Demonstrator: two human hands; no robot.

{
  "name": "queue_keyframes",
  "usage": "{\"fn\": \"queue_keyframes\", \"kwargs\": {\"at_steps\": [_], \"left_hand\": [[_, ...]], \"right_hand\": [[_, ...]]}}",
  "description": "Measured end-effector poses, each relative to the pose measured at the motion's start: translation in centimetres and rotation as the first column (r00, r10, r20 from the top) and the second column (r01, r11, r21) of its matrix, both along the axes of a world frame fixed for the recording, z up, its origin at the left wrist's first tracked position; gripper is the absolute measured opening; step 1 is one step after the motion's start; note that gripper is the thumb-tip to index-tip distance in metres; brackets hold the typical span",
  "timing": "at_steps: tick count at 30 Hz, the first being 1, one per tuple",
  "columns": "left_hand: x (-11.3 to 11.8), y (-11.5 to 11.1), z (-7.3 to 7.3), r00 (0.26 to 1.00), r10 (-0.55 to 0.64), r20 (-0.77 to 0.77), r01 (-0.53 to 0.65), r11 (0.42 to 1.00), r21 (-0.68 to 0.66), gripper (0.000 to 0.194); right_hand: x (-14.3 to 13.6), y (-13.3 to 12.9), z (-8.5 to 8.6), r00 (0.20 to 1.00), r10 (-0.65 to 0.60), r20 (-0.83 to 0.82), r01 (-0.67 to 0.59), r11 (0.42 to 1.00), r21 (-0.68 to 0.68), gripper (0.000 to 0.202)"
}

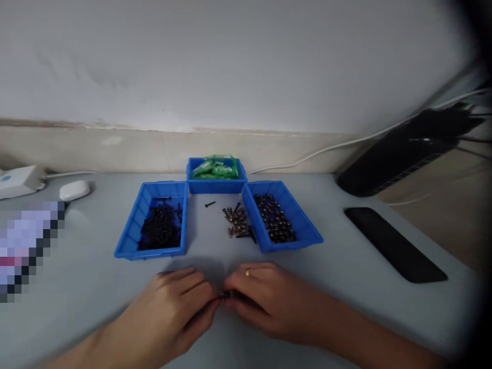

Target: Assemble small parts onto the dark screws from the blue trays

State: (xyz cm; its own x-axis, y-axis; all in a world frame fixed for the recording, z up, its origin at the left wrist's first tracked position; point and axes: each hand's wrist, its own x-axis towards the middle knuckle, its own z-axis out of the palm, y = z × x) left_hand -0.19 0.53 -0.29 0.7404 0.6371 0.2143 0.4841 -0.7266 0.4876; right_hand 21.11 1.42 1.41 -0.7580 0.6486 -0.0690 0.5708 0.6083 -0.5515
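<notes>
My left hand (pixel 182 302) and my right hand (pixel 269 300) meet fingertip to fingertip low over the table, in front of the bins. Both are closed in a pinch. Between them shows a small dark metal piece (pixel 224 295), mostly covered by fingers; its exact kind cannot be made out. Black screws (pixel 159 228) fill the left blue bin (pixel 128 233). The right blue bin (pixel 305 230) holds small brass-and-dark metal fittings (pixel 277 220). A loose pile of screws and fittings (pixel 238 220) lies beside the right bin, and one black screw (pixel 209 204) lies apart.
A smaller blue bin (pixel 217 186) with green plastic packets (pixel 215 168) stands at the back, near the wall. At left are a pixelated screen (pixel 26 241), a white case (pixel 74 190) and a white power strip (pixel 21 181). A black flat object (pixel 395 243) and a black device (pixel 400 148) are right.
</notes>
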Motion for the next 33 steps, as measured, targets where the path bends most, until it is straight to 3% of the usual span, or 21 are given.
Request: {"fn": "queue_keyframes", "kwargs": {"at_steps": [7, 13, 19, 29, 33], "left_hand": [[-0.2, 0.0, -0.3, 1.000, 0.009, 0.027, -0.009, 1.000, -0.030, 0.019], [-0.3, 0.2, -0.4, 0.999, 0.021, 0.038, -0.020, 0.999, -0.044, 0.016], [-0.4, 0.1, 0.1, 0.999, 0.047, 0.020, -0.047, 0.999, -0.022, 0.014], [-0.4, 0.2, 0.2, 0.997, 0.075, 0.027, -0.074, 0.997, -0.022, 0.012], [-0.5, 0.3, 0.2, 0.994, 0.099, 0.036, -0.097, 0.994, -0.056, 0.010]], "right_hand": [[-0.2, -0.1, -0.1, 0.999, -0.027, -0.042, 0.028, 0.999, 0.033, 0.008], [-0.1, 0.0, 0.1, 0.996, -0.060, -0.064, 0.059, 0.998, -0.023, 0.012], [-0.1, 0.1, 0.5, 0.999, -0.012, -0.031, 0.011, 0.999, -0.033, 0.022], [-1.3, 1.5, 0.5, 0.997, -0.040, -0.067, 0.034, 0.995, -0.092, 0.005], [-1.5, 1.6, 0.1, 0.982, -0.114, -0.151, 0.090, 0.984, -0.155, 0.006]]}}
